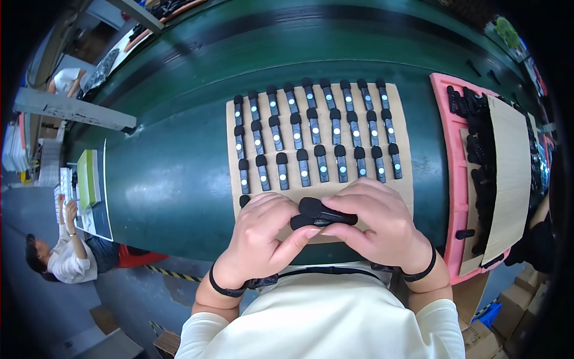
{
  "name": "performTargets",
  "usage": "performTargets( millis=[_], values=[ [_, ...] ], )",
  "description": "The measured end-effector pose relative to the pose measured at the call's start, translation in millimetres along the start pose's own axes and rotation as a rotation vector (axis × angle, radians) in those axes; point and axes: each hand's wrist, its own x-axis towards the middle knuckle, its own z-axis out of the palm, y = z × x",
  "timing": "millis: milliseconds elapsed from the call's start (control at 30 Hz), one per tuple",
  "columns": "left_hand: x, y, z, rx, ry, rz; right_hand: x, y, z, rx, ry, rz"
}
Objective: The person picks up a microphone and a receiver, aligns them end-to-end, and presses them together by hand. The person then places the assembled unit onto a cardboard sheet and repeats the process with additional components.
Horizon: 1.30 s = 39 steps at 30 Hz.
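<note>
Close in front of my body I hold what look like two small black clip-on microphones (327,215) with rounded foam tips, lying one against the other. The fingers and thumb of my left hand (263,230) are closed on the foam-tip end. My right hand (379,221) pinches the other end between thumb and fingers. Just beyond my hands, similar microphones (321,164) lie in three rows on a brown cardboard sheet (320,191), foam tips pointing away, each with a pale round dot. One more foam tip (244,200) shows beside my left hand, its body hidden.
The cardboard lies on a green worktable (179,155). To the right stands a pink foam tray (455,197) of black parts, partly covered by a cardboard panel (508,179). A grey metal bar (75,109) juts in at left. Another person (69,257) sits at the left end near a green box (88,179).
</note>
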Motion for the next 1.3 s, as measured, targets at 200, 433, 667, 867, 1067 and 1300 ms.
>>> performTargets(
  millis=[200, 433, 667, 867, 1067, 1300],
  values=[
    [-11, -8, 3, -0.119, 0.101, -0.030, -13, 1, 1, 0.685, 0.260, 0.466],
    [-10, -8, 0, -0.077, 0.104, 0.054, -28, 10, 5, 1.162, 0.254, 0.596],
    [-11, -5, 1, 0.004, 0.061, 0.134, -29, 1, 12, 0.809, -0.007, 0.637],
    [-12, -7, 0, -0.084, 0.027, 0.090, -27, 1, 15, 0.447, 0.062, 0.291],
    [-13, -8, 4, -0.184, 0.053, 0.059, -26, 1, 19, 0.274, 0.100, 0.131],
    [-14, -8, 6, -0.257, 0.082, 0.043, -26, 1, 18, 0.219, 0.076, 0.108]
  ],
)
